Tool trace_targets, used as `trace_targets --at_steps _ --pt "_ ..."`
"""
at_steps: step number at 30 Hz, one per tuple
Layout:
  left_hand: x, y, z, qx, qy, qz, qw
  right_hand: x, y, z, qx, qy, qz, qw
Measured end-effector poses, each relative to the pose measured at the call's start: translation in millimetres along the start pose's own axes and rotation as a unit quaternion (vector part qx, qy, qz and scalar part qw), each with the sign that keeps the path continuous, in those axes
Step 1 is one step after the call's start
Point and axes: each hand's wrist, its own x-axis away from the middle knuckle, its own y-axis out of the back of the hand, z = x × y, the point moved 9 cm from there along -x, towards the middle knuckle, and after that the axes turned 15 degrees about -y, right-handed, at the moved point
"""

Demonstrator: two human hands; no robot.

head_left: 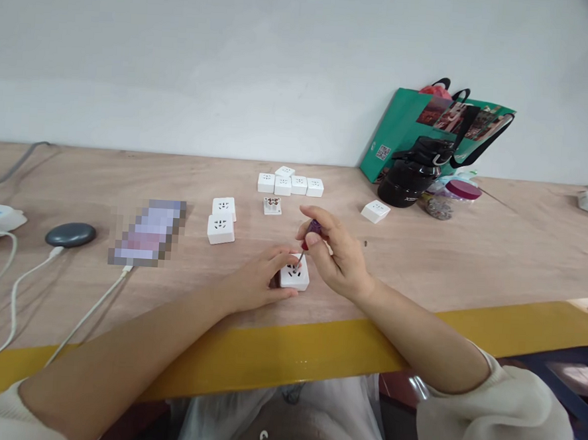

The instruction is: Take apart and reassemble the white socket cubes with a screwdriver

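My left hand [258,281] grips a white square socket block [294,278] at the table's near side, its fingers over the block's left side. My right hand [334,254] pinches a small screwdriver [313,228] with a dark purple and red handle. Its thin metal shaft [300,259] reaches down to the block's socket face, with the tip at or in the centre hole. Several more white socket blocks [283,185] stand in a row farther back. Two others [221,229] sit to the left, and a small opened piece with metal contacts [272,206] lies between them and the row.
A single white block [375,211] lies to the right, near a black bottle [410,177] and a green bag [429,132] against the wall. At left are a blurred phone [148,232], a dark round puck [70,235] and white cables [13,289]. A yellow edge [265,358] borders the wooden table.
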Motion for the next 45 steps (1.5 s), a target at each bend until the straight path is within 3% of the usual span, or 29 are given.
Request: trace_targets --at_steps 4,11,21,34,41,45 --pt "0 0.0 1 0.005 0.009 -0.004 1.000 2 1 5 0.035 0.032 -0.036 0.998" --pt "0 -1.0 0 0.010 -0.012 -0.009 1.000 4 4 4 -0.026 0.003 -0.041 0.999" --pt "1 -1.6 1 0.003 -0.013 -0.003 1.000 5 5 7 0.047 0.032 -0.065 0.996" --pt "1 0.8 0 0.005 0.005 -0.001 1.000 2 9 13 0.020 0.048 -0.069 0.996" --pt "0 0.2 1 0.008 -0.004 -0.011 1.000 4 5 3 0.006 0.003 -0.026 1.000" --pt "0 -0.3 1 0.010 -0.003 -0.009 1.000 6 6 7 0.027 0.034 -0.050 0.998"
